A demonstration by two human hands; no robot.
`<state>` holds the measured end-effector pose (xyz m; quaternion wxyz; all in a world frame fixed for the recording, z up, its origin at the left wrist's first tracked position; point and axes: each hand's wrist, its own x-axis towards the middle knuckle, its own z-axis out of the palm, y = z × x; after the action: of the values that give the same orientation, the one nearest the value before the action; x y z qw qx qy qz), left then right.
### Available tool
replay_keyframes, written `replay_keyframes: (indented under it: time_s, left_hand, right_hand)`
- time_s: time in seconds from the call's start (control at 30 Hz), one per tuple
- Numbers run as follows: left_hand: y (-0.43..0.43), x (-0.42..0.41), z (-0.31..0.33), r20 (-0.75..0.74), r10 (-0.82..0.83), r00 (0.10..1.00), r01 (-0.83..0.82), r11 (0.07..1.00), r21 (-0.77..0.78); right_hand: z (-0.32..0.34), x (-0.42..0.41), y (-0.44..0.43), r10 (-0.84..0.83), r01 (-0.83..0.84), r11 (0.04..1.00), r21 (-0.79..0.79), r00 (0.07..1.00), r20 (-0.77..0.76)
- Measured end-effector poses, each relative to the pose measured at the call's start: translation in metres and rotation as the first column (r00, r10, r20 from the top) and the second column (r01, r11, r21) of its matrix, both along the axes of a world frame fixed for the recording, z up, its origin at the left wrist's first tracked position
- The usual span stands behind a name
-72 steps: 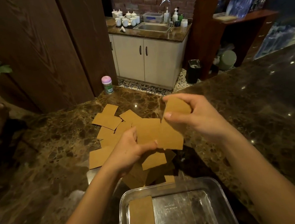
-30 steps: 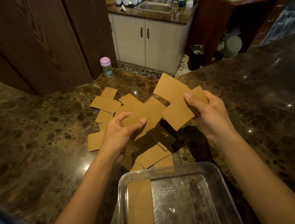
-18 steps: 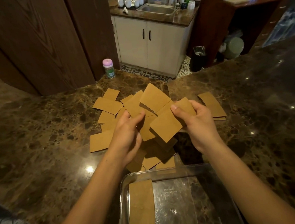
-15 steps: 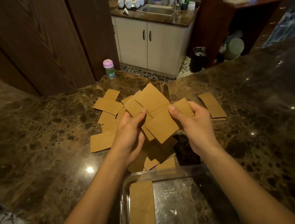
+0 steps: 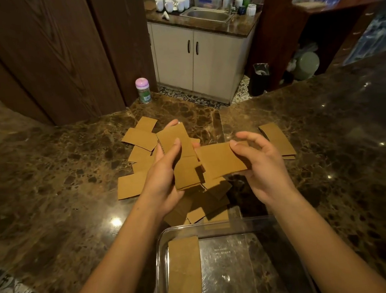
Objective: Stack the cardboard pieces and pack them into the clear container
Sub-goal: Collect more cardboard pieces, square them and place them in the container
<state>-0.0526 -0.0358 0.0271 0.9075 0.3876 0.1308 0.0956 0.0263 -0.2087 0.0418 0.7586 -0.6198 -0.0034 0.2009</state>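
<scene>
Head view: what is in the clear container (image 5: 160,261)?

– A long strip of cardboard (image 5: 185,273) lying flat along its left wall. I cannot tell whether it is one piece or several. The bench (image 5: 50,182) shows through the rest of its bottom.

And the hands?

– They are just beyond the container's far rim, above the bench. The left hand (image 5: 164,179) has its thumb and fingers wrapped round a held stack (image 5: 184,161) of pieces. The right hand (image 5: 261,170) pinches a single piece (image 5: 219,162) by its right end, thumb on top. That piece's left edge meets the stack.

Anything loose?

– Scattered pieces (image 5: 137,139) overlap under and to the left of the hands. A small neat pile (image 5: 277,139) sits apart on the right. A pink-capped bottle (image 5: 143,90) stands near the bench's far edge.
</scene>
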Motion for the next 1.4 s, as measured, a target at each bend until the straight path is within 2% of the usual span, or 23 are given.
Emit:
replay_keyframes:
  time_s: [0.13,0.23,0.3,0.37,0.47,0.53,0.6,0.67,0.77,0.83,0.87,0.97,1.07,1.2,1.3,1.4]
  left_hand:
    - [-0.006,-0.001,-0.001,-0.048,0.002,0.999,0.002,0.995,0.101]
    - [-0.011,-0.003,-0.001,-0.039,0.009,0.999,-0.002,0.987,0.161]
    - [-0.013,-0.003,-0.004,-0.017,0.018,1.0,-0.014,0.979,0.206]
    - [-0.012,0.0,-0.008,-0.008,0.034,0.999,-0.031,0.973,0.227]
    - [-0.008,0.002,-0.013,-0.014,0.005,1.0,-0.002,0.976,0.219]
    - [-0.002,0.001,-0.016,-0.041,0.003,0.999,0.006,0.976,0.219]
    - [0.009,-0.002,-0.022,-0.088,0.058,0.994,-0.041,0.983,0.18]
    - [0.022,-0.003,-0.031,-0.147,0.121,0.982,-0.101,0.985,0.138]
    - [0.036,-0.007,-0.041,-0.223,0.137,0.965,-0.122,0.99,0.077]
    - [0.039,-0.01,-0.048,-0.263,0.113,0.958,-0.099,0.993,0.068]
    - [0.04,-0.011,-0.051,-0.276,0.094,0.956,-0.078,0.995,0.066]
    - [0.039,-0.013,-0.056,-0.322,0.036,0.946,-0.021,0.999,0.05]
    - [0.039,-0.015,-0.058,-0.339,0.011,0.941,-0.005,1.0,0.016]
    - [0.041,-0.018,-0.059,-0.337,-0.001,0.942,0.019,0.999,0.05]
    - [0.039,-0.018,-0.058,-0.329,0.008,0.944,0.012,0.998,0.059]
    - [0.033,-0.015,-0.059,-0.323,0.022,0.946,-0.002,0.998,0.061]
  right_hand:
    - [-0.003,-0.006,0.008,-0.085,0.089,0.995,0.051,0.994,-0.07]
    - [-0.006,-0.015,0.017,-0.128,0.128,0.992,-0.005,0.992,-0.013]
    - [-0.012,-0.021,0.024,-0.118,0.123,0.988,-0.095,0.991,0.054]
    - [-0.019,-0.024,0.031,-0.074,0.114,0.967,-0.227,0.981,0.178]
    - [-0.025,-0.022,0.035,0.147,0.082,0.877,-0.472,0.891,0.429]
    - [-0.025,-0.015,0.034,0.246,0.064,0.839,-0.54,0.84,0.483]
    - [-0.026,-0.004,0.028,0.233,0.114,0.813,-0.572,0.836,0.497]
    - [-0.031,0.012,0.022,0.232,0.152,0.744,-0.65,0.854,0.465]
    - [-0.039,0.024,0.02,0.419,0.009,0.51,-0.86,0.871,0.258]
    - [-0.047,0.027,0.024,0.532,-0.085,0.357,-0.93,0.837,0.128]
    - [-0.051,0.027,0.027,0.562,-0.113,0.309,-0.944,0.823,0.085]
    - [-0.064,0.025,0.038,0.604,-0.15,0.235,-0.96,0.797,0.023]
    - [-0.07,0.021,0.047,0.65,-0.096,0.165,-0.982,0.759,0.035]
    - [-0.065,0.024,0.043,0.684,-0.123,0.176,-0.977,0.728,0.032]
    - [-0.055,0.03,0.029,0.642,-0.217,0.317,-0.923,0.766,0.041]
    - [-0.052,0.036,0.015,0.53,-0.135,0.458,-0.879,0.835,0.148]
